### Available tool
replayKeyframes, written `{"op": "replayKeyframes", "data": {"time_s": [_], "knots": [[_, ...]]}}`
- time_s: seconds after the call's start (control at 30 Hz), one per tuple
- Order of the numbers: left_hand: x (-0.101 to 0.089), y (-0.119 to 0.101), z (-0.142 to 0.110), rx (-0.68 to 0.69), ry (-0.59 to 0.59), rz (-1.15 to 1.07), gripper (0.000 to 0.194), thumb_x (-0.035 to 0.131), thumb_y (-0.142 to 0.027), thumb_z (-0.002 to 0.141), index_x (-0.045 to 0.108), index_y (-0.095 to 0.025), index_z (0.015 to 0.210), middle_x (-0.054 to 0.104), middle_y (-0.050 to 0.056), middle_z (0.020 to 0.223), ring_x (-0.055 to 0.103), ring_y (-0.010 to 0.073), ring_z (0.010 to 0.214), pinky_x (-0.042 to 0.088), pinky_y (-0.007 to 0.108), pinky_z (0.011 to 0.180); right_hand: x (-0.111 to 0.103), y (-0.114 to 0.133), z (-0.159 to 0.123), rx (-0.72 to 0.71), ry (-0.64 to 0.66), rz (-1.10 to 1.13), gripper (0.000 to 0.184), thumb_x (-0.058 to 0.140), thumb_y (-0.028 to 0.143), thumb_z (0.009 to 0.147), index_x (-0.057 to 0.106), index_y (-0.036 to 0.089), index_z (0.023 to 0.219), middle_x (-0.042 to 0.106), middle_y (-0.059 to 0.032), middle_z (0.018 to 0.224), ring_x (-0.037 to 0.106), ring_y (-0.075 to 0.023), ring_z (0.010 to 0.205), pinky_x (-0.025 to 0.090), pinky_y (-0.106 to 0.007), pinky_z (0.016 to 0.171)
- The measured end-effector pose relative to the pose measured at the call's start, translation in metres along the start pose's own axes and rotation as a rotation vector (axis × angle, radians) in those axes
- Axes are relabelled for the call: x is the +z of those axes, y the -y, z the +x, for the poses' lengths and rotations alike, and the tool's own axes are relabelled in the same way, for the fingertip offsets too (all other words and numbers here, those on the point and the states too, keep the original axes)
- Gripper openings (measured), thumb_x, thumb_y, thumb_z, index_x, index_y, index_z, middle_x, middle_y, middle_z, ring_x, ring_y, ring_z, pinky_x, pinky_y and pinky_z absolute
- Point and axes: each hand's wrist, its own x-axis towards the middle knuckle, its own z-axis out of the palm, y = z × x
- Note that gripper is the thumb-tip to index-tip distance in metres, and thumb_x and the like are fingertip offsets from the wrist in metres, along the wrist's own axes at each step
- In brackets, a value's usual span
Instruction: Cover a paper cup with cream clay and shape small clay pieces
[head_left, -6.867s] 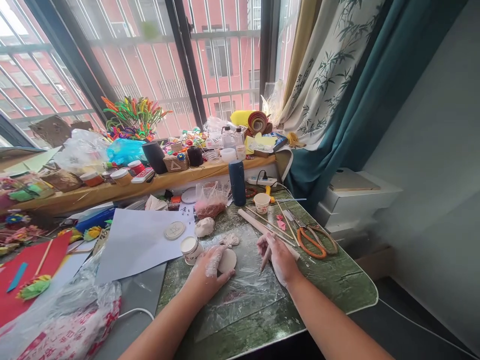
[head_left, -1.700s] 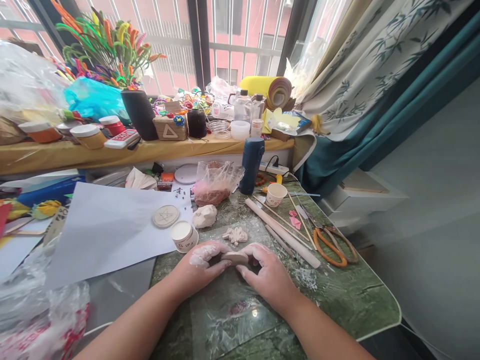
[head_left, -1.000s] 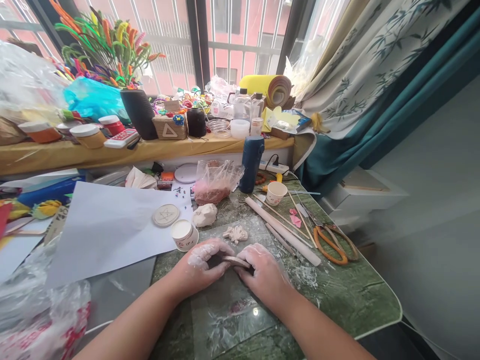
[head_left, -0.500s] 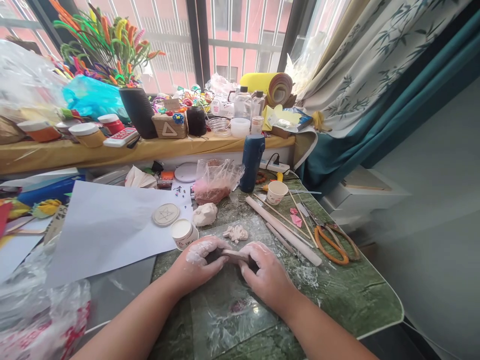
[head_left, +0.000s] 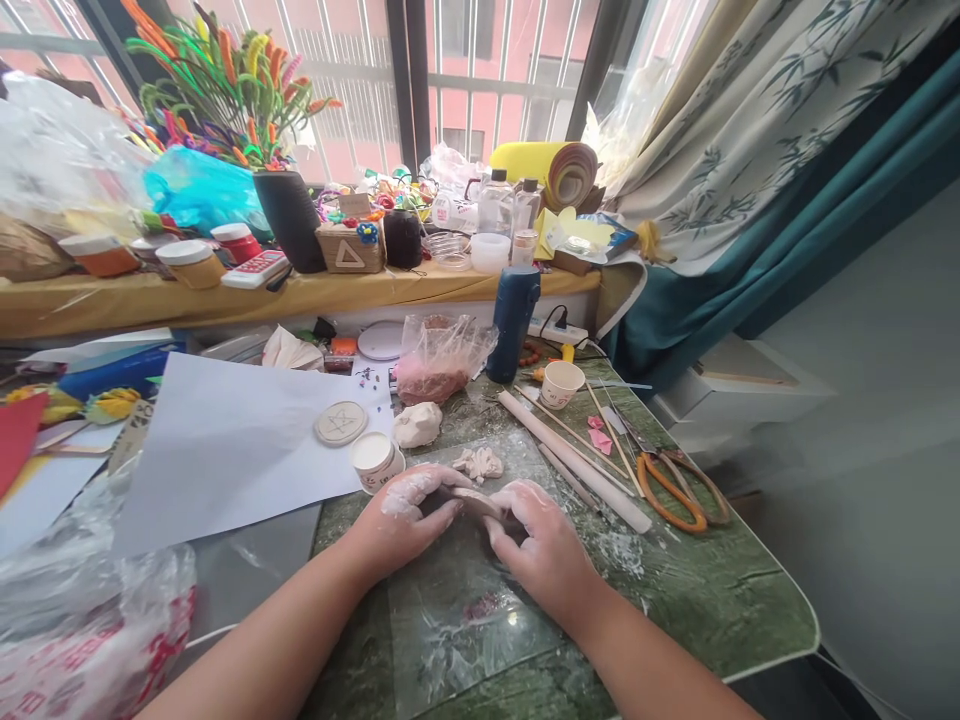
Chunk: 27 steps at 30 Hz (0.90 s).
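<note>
Between my two hands is a flat disc of pale clay (head_left: pixel 477 501), seen nearly edge-on above a clear plastic sheet (head_left: pixel 457 640). My left hand (head_left: pixel 409 515) pinches its left edge between thumb and fingers. On the opposite edge, my right hand (head_left: pixel 536 530) grips it the same way. White powder coats the fingers of both. Just beyond them lie crumpled clay scraps (head_left: pixel 480 463) and a larger clay lump (head_left: pixel 418 425). A paper cup of white powder (head_left: pixel 375 460) stands close to my left hand. A round clay disc with a star pattern (head_left: pixel 340 423) rests on white paper (head_left: pixel 232 450).
To the right lie a pale rolling rod (head_left: pixel 574 460), thin sticks and orange-handled scissors (head_left: pixel 679 500). Another paper cup (head_left: pixel 562 384) and a dark blue bottle (head_left: pixel 513 325) stand behind. A clay bag (head_left: pixel 435 370) sits nearby. Crumpled plastic (head_left: pixel 90 620) covers the left front.
The clay disc has tilted a little, its right side now lower, with both hands still on it. The whole view has shifted slightly, so things appear farther right.
</note>
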Motion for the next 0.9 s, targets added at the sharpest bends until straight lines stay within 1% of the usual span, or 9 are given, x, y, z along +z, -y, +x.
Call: {"op": "replayKeyframes", "data": {"time_s": [0.03, 0.1, 0.17, 0.33, 0.47, 0.57, 0.7, 0.8, 0.9], "knots": [[-0.0001, 0.0, 0.0, 0.007, 0.005, -0.001, 0.021, 0.063, -0.023, 0.092, 0.07, -0.025, 0.111, 0.075, 0.002, 0.11, 0.068, 0.0192, 0.106, 0.053, 0.033, 0.098, 0.0004, 0.0, 0.0001, -0.002, 0.006, -0.001, 0.008, 0.057, 0.019, 0.093, 0.061, 0.024, 0.09, 0.063, -0.0018, 0.087, 0.056, -0.0211, 0.087, 0.044, -0.033, 0.078], [-0.0001, 0.0001, 0.0001, 0.012, 0.01, -0.002, 0.019, 0.063, -0.026, 0.092, 0.07, -0.024, 0.11, 0.075, 0.002, 0.109, 0.069, 0.0195, 0.104, 0.053, 0.033, 0.097, 0.0016, -0.0006, 0.0005, 0.044, 0.026, -0.038, 0.005, 0.061, 0.02, 0.091, 0.061, 0.024, 0.088, 0.063, -0.0022, 0.087, 0.056, -0.0218, 0.087, 0.044, -0.033, 0.076], [0.0, 0.0004, 0.0002, 0.004, 0.009, 0.001, 0.018, 0.064, -0.028, 0.092, 0.071, -0.024, 0.108, 0.076, 0.003, 0.108, 0.069, 0.02, 0.104, 0.054, 0.034, 0.097, 0.0024, -0.0012, 0.0009, 0.082, 0.044, -0.08, 0.007, 0.066, 0.019, 0.087, 0.06, 0.023, 0.085, 0.063, -0.0025, 0.087, 0.057, -0.0227, 0.086, 0.044, -0.034, 0.076], [0.0002, 0.0014, 0.0008, 0.008, 0.016, 0.007, 0.02, 0.066, -0.029, 0.091, 0.072, -0.026, 0.11, 0.076, 0.002, 0.109, 0.07, 0.0205, 0.104, 0.054, 0.033, 0.097, 0.0023, -0.0016, 0.0013, 0.037, 0.032, -0.031, 0.012, 0.061, 0.013, 0.089, 0.064, 0.024, 0.091, 0.066, -0.0021, 0.091, 0.059, -0.0219, 0.089, 0.046, -0.033, 0.078], [0.0006, 0.0022, 0.0011, 0.019, 0.009, 0.007, 0.016, 0.062, -0.028, 0.093, 0.072, -0.025, 0.105, 0.076, 0.002, 0.105, 0.07, 0.0193, 0.1, 0.054, 0.032, 0.094, 0.0039, -0.0033, 0.0016, 0.028, 0.032, -0.112, 0.01, 0.063, 0.015, 0.087, 0.061, 0.024, 0.085, 0.065, -0.0027, 0.088, 0.059, -0.023, 0.086, 0.046, -0.034, 0.076], [0.001, 0.0033, 0.0005, -0.007, -0.021, 0.003, 0.018, 0.06, -0.028, 0.094, 0.071, -0.025, 0.107, 0.077, 0.002, 0.106, 0.07, 0.0199, 0.101, 0.055, 0.033, 0.094, 0.0033, -0.0034, 0.0008, 0.008, 0.018, -0.054, 0.009, 0.06, 0.016, 0.091, 0.063, 0.024, 0.093, 0.067, -0.0035, 0.092, 0.061, -0.0229, 0.089, 0.047, -0.035, 0.077], [0.0017, 0.005, -0.0003, -0.03, -0.057, -0.002, 0.021, 0.065, -0.029, 0.09, 0.071, -0.024, 0.11, 0.076, 0.003, 0.11, 0.07, 0.0214, 0.103, 0.054, 0.035, 0.098, -0.0006, -0.0009, -0.0003, 0.027, 0.014, 0.024, 0.012, 0.06, 0.017, 0.091, 0.065, 0.025, 0.098, 0.068, -0.003, 0.093, 0.061, -0.0223, 0.09, 0.048, -0.034, 0.078], [0.0014, 0.0046, -0.0005, -0.028, -0.043, -0.002, 0.016, 0.064, -0.026, 0.09, 0.071, -0.024, 0.103, 0.077, 0.002, 0.104, 0.071, 0.0201, 0.099, 0.056, 0.033, 0.094, -0.0019, -0.0003, -0.0005, 0.05, 0.003, 0.058, 0.014, 0.06, 0.016, 0.091, 0.066, 0.025, 0.099, 0.067, -0.0022, 0.092, 0.06, -0.0208, 0.085, 0.047, -0.033, 0.077], [0.0005, 0.0024, 0.0, -0.024, -0.015, -0.008, 0.02, 0.066, -0.024, 0.089, 0.071, -0.025, 0.108, 0.076, 0.002, 0.108, 0.071, 0.02, 0.101, 0.055, 0.033, 0.095, -0.0013, -0.0013, -0.0005, 0.041, 0.006, 0.061, 0.014, 0.059, 0.016, 0.09, 0.066, 0.025, 0.098, 0.067, -0.0021, 0.091, 0.06, -0.021, 0.087, 0.048, -0.033, 0.077]]}}
